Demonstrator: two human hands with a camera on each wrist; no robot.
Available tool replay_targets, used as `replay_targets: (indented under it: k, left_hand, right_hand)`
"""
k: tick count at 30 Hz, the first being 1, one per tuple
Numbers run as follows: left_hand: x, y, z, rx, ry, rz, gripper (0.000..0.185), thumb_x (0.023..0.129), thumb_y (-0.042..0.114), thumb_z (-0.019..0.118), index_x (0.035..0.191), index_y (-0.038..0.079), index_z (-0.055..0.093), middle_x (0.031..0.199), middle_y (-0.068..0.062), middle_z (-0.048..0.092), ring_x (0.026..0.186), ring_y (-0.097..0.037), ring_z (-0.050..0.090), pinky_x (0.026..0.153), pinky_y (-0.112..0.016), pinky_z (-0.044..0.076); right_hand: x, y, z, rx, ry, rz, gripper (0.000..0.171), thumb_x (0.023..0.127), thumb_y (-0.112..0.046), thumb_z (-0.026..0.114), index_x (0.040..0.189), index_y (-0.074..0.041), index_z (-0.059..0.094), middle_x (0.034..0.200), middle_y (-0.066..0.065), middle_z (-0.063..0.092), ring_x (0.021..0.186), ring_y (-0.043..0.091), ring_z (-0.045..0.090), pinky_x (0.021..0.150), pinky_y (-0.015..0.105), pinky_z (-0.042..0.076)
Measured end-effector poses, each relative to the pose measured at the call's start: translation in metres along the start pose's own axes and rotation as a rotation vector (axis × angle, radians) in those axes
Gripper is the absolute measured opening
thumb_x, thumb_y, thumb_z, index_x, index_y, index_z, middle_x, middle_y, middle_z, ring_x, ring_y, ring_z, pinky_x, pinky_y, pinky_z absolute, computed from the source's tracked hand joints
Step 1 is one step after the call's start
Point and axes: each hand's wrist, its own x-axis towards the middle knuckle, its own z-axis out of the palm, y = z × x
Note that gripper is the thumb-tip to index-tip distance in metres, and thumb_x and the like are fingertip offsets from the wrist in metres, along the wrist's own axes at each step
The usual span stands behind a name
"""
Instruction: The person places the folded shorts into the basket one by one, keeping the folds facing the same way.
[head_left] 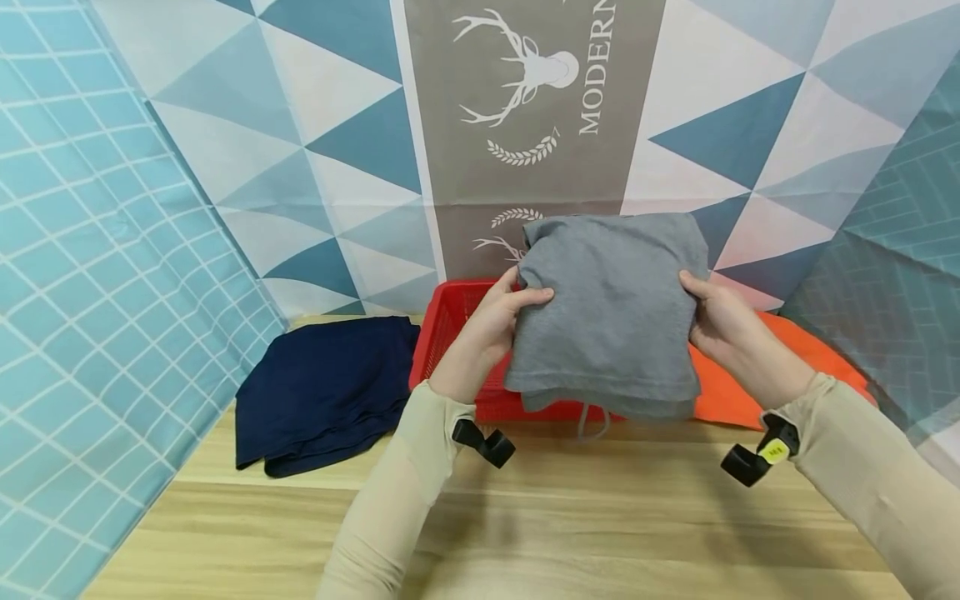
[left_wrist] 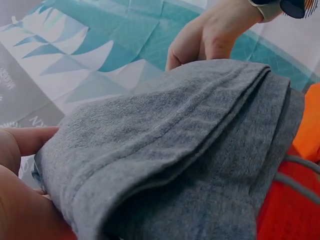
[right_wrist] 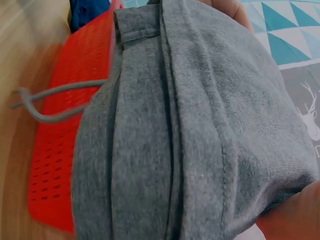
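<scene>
Above the red basket (head_left: 450, 325), left hand (head_left: 498, 321) and right hand (head_left: 720, 321) grip folded grey garment (head_left: 611, 308).

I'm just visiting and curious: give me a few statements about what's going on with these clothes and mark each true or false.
1. Both hands, left hand and right hand, hold the folded grey fabric garment. True.
2. The red perforated plastic basket sits under the garment. True.
3. The dark navy cloth lies inside the basket. False: it lies on the wooden table, left of the basket.
4. The orange cloth is in the left hand. False: it lies right of the basket, unheld.
</scene>
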Motion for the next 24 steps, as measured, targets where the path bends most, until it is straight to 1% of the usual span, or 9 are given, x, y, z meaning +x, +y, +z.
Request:
replay_targets:
  k: [3, 5, 7, 8, 10, 12, 14, 19, 24]
  left_hand:
    - [0.001, 0.003, -0.005, -0.004, 0.006, 0.024, 0.06, 0.084, 0.01, 0.06, 0.137, 0.024, 0.034, 0.133, -0.001, 0.039, 0.122, -0.026, 0.035, 0.101, -0.049, 0.03]
    - [0.003, 0.005, -0.008, -0.005, 0.011, 0.041, 0.06, 0.084, 0.009, 0.06, 0.136, 0.024, 0.034, 0.132, -0.001, 0.039, 0.122, -0.025, 0.036, 0.101, -0.049, 0.03]
    - [0.004, 0.007, -0.011, 0.0, 0.016, 0.061, 0.059, 0.084, 0.008, 0.06, 0.135, 0.023, 0.034, 0.132, -0.001, 0.039, 0.121, -0.025, 0.036, 0.1, -0.049, 0.031]
    - [0.005, 0.007, -0.012, 0.004, 0.018, 0.068, 0.058, 0.084, 0.007, 0.06, 0.134, 0.023, 0.035, 0.131, -0.002, 0.039, 0.121, -0.025, 0.037, 0.099, -0.05, 0.031]
    - [0.007, 0.008, -0.015, 0.012, 0.023, 0.083, 0.057, 0.084, 0.006, 0.06, 0.134, 0.023, 0.036, 0.131, -0.002, 0.04, 0.12, -0.025, 0.038, 0.098, -0.05, 0.032]
    - [0.009, 0.007, -0.018, 0.014, 0.028, 0.098, 0.057, 0.084, 0.005, 0.06, 0.133, 0.023, 0.036, 0.132, -0.003, 0.04, 0.119, -0.026, 0.039, 0.097, -0.05, 0.033]
    - [0.011, 0.007, -0.022, 0.018, 0.038, 0.116, 0.058, 0.084, 0.004, 0.059, 0.133, 0.023, 0.036, 0.133, -0.004, 0.039, 0.12, -0.026, 0.039, 0.098, -0.05, 0.033]
    - [0.016, 0.002, -0.032, 0.019, 0.068, 0.161, 0.061, 0.083, -0.002, 0.058, 0.134, 0.02, 0.035, 0.136, -0.005, 0.037, 0.123, -0.024, 0.037, 0.102, -0.048, 0.029]
    - [0.019, -0.004, -0.04, 0.052, 0.111, 0.158, 0.063, 0.082, -0.004, 0.057, 0.136, 0.02, 0.033, 0.137, -0.005, 0.036, 0.125, -0.024, 0.034, 0.104, -0.048, 0.026]
  right_hand:
    - [0.007, -0.002, 0.008, -0.042, 0.004, -0.02, 0.061, 0.09, -0.028, 0.053, 0.139, -0.024, 0.016, 0.118, -0.009, 0.034, 0.102, 0.005, 0.043, 0.084, 0.02, 0.04]
    - [0.011, -0.004, 0.013, -0.085, 0.006, -0.038, 0.065, 0.089, -0.03, 0.052, 0.142, -0.024, 0.014, 0.13, -0.008, 0.03, 0.113, 0.006, 0.038, 0.094, 0.022, 0.035]
    - [0.015, -0.004, 0.018, -0.127, 0.008, -0.06, 0.074, 0.089, -0.032, 0.052, 0.146, -0.023, 0.006, 0.14, -0.007, 0.024, 0.12, 0.007, 0.033, 0.099, 0.023, 0.03]
    - [0.017, -0.004, 0.02, -0.14, 0.009, -0.076, 0.076, 0.089, -0.033, 0.052, 0.146, -0.023, 0.003, 0.141, -0.008, 0.023, 0.121, 0.007, 0.032, 0.1, 0.023, 0.029]
    - [0.021, -0.003, 0.023, -0.167, 0.011, -0.116, 0.074, 0.089, -0.033, 0.051, 0.146, -0.022, 0.005, 0.14, -0.007, 0.023, 0.12, 0.008, 0.033, 0.097, 0.022, 0.033]
    - [0.025, -0.001, 0.025, -0.159, 0.01, -0.157, 0.071, 0.089, -0.03, 0.052, 0.145, -0.018, 0.011, 0.129, -0.006, 0.032, 0.111, 0.008, 0.038, 0.088, 0.021, 0.038]
    - [0.029, 0.002, 0.027, -0.151, 0.011, -0.182, 0.069, 0.089, -0.029, 0.053, 0.145, -0.016, 0.014, 0.122, -0.006, 0.034, 0.105, 0.008, 0.04, 0.085, 0.022, 0.038]
    - [0.042, 0.008, 0.03, -0.188, -0.019, -0.187, 0.069, 0.09, -0.028, 0.05, 0.146, -0.018, 0.01, 0.132, -0.002, 0.026, 0.111, 0.011, 0.034, 0.095, 0.028, 0.029]
    - [0.052, 0.017, 0.027, -0.232, -0.081, -0.162, 0.064, 0.094, -0.024, 0.044, 0.146, -0.019, 0.007, 0.138, 0.001, 0.023, 0.123, 0.015, 0.028, 0.106, 0.033, 0.019]
